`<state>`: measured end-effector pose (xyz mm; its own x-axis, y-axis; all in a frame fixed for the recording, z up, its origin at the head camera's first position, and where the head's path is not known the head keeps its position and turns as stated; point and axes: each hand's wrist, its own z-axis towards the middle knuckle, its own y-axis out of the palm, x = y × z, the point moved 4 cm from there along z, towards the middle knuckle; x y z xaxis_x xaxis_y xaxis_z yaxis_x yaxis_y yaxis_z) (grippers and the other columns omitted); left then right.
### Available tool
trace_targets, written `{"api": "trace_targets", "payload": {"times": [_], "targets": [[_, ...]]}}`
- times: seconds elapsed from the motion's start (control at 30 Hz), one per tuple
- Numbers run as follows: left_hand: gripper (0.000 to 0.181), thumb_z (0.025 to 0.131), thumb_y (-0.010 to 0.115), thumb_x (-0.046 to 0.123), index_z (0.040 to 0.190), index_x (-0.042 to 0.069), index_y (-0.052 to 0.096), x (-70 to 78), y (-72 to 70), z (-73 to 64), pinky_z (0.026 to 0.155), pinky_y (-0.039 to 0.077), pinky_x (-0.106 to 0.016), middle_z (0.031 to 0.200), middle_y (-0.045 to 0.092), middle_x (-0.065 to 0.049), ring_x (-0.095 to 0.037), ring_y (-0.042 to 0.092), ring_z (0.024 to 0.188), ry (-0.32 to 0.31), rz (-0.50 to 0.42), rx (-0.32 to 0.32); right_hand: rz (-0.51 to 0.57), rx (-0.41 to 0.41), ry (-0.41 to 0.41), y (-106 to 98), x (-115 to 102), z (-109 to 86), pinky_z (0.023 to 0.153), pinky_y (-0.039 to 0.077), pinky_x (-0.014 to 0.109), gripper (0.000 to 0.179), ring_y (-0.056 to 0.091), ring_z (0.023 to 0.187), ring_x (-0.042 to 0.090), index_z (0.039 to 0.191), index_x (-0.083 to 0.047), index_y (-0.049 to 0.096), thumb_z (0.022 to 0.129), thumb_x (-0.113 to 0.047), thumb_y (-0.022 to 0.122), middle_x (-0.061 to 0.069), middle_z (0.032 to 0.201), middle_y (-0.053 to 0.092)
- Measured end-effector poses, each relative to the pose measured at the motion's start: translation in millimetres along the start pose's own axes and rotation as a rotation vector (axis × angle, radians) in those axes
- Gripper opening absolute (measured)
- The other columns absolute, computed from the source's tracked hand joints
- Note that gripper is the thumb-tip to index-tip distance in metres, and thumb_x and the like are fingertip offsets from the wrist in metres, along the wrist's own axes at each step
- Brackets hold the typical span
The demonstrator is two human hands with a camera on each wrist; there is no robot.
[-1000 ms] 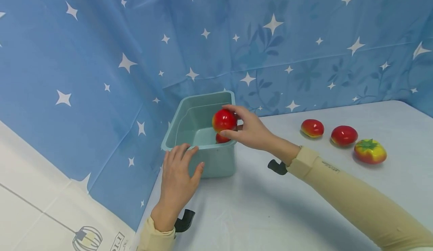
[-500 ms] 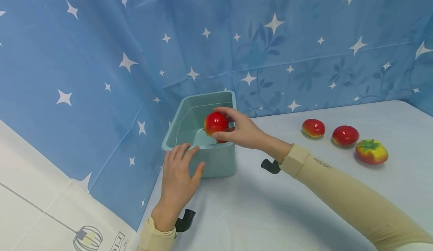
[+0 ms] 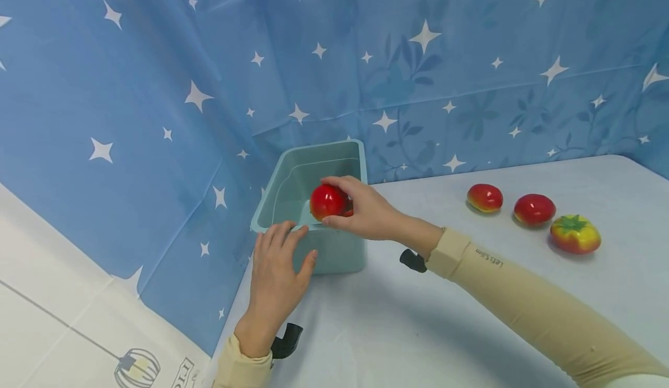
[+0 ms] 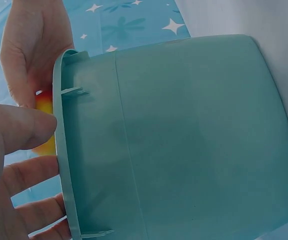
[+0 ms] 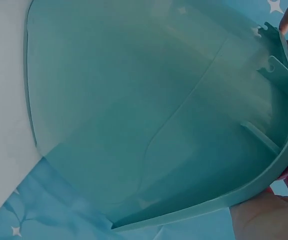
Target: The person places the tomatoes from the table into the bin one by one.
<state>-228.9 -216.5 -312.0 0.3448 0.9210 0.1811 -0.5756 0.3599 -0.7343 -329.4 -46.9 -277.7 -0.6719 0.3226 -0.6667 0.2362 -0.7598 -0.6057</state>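
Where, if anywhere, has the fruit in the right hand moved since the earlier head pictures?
Yes: judged against the bin, the fruit has moved leftward and lower in the head view.

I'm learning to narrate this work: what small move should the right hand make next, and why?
Probably lower the red fruit into the bin: the right hand holds it at the bin's opening, and the left hand is at the near edge, not blocking it.

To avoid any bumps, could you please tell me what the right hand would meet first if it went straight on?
Probably the bin's left wall, with the red fruit in the right hand leading; the depth is unclear.
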Motion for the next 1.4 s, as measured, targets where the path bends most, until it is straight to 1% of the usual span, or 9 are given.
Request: {"api": "trace_targets", "payload": {"times": [0.2, 0.4, 0.57, 0.67, 0.8, 0.9, 1.1, 1.23, 1.4], "targets": [[0.043, 0.087, 0.073, 0.023, 0.128, 0.011, 0.064, -0.1, 0.6, 0.6, 0.112, 0.022, -0.063, 0.13, 0.056, -0.01, -0.03, 0.044, 0.127, -0.005, 0.008, -0.009, -0.099, -0.017, 0.013, 2.6, -0.7, -0.6, 0.084, 0.057, 0.034, 0.077, 0.052, 0.117, 0.019, 0.148, -0.015, 0.038, 0.083, -0.028, 0.077, 0.004, 0.136, 0.048], [0.043, 0.089, 0.072, 0.024, 0.129, 0.011, 0.063, -0.8, 1.3, 0.7, 0.113, 0.02, -0.062, 0.131, 0.055, -0.01, -0.029, 0.042, 0.129, -0.018, 0.001, -0.03, -0.114, -0.013, 0.023, 3.9, 0.5, -2.1, 0.086, 0.056, 0.04, 0.077, 0.053, 0.117, 0.022, 0.148, -0.012, 0.036, 0.084, -0.028, 0.076, 0.007, 0.136, 0.048], [0.042, 0.089, 0.072, 0.023, 0.128, 0.011, 0.064, -0.8, 1.7, 0.6, 0.113, 0.021, -0.062, 0.13, 0.056, -0.011, -0.029, 0.043, 0.128, -0.01, -0.002, -0.023, -0.129, 0.005, 0.025, 1.5, 3.2, -4.9, 0.088, 0.055, 0.037, 0.075, 0.054, 0.115, 0.019, 0.148, -0.013, 0.036, 0.086, -0.03, 0.074, 0.003, 0.137, 0.048], [0.042, 0.089, 0.072, 0.023, 0.128, 0.011, 0.064, -0.5, 1.6, 0.3, 0.113, 0.021, -0.062, 0.13, 0.056, -0.011, -0.03, 0.043, 0.128, -0.002, -0.002, -0.016, -0.125, 0.009, 0.028, -0.6, 4.6, -7.5, 0.083, 0.056, 0.033, 0.073, 0.058, 0.109, 0.016, 0.149, -0.016, 0.037, 0.087, -0.033, 0.073, 0.001, 0.14, 0.046], [0.041, 0.089, 0.072, 0.023, 0.127, 0.01, 0.064, -0.6, 2.0, 0.3, 0.112, 0.022, -0.062, 0.13, 0.056, -0.011, -0.031, 0.044, 0.128, 0.007, 0.001, -0.008, -0.113, 0.01, 0.011, -3.2, 6.2, -10.3, 0.072, 0.056, 0.026, 0.068, 0.062, 0.092, 0.012, 0.147, -0.016, 0.04, 0.088, -0.032, 0.071, 0.0, 0.141, 0.045], [0.042, 0.088, 0.073, 0.023, 0.126, 0.01, 0.064, -0.7, 2.3, 0.3, 0.112, 0.022, -0.063, 0.13, 0.056, -0.011, -0.031, 0.044, 0.127, 0.009, 0.001, -0.003, -0.102, 0.022, -0.013, -5.9, 8.0, -12.5, 0.072, 0.055, 0.025, 0.063, 0.062, 0.088, 0.011, 0.144, -0.015, 0.044, 0.089, -0.029, 0.071, 0.001, 0.14, 0.046], [0.042, 0.087, 0.074, 0.021, 0.126, 0.009, 0.064, 0.5, 1.5, -0.2, 0.111, 0.023, -0.064, 0.129, 0.056, -0.01, -0.031, 0.046, 0.126, 0.01, -0.008, 0.014, -0.089, 0.091, -0.042, -18.2, 15.2, -20.3, 0.086, 0.054, 0.035, 0.052, 0.059, 0.11, 0.018, 0.139, -0.015, 0.051, 0.091, -0.024, 0.069, 0.0, 0.138, 0.05], [0.042, 0.087, 0.074, 0.022, 0.126, 0.009, 0.064, 0.0, 2.3, -0.2, 0.111, 0.023, -0.063, 0.129, 0.056, -0.01, -0.032, 0.045, 0.126, 0.009, -0.017, 0.018, -0.091, 0.132, -0.028, -28.7, 24.0, -26.2, 0.096, 0.051, 0.039, 0.049, 0.054, 0.121, 0.022, 0.137, -0.013, 0.053, 0.091, -0.02, 0.07, 0.001, 0.137, 0.052], [0.041, 0.086, 0.075, 0.021, 0.124, 0.008, 0.065, 0.8, 2.8, 0.4, 0.111, 0.023, -0.063, 0.129, 0.057, -0.011, -0.032, 0.045, 0.127, 0.008, -0.028, 0.021, -0.092, 0.165, 0.031, -44.4, 36.2, -34.8, 0.097, 0.05, 0.042, 0.048, 0.052, 0.126, 0.022, 0.137, -0.012, 0.053, 0.092, -0.019, 0.067, 0.002, 0.138, 0.052]]}}
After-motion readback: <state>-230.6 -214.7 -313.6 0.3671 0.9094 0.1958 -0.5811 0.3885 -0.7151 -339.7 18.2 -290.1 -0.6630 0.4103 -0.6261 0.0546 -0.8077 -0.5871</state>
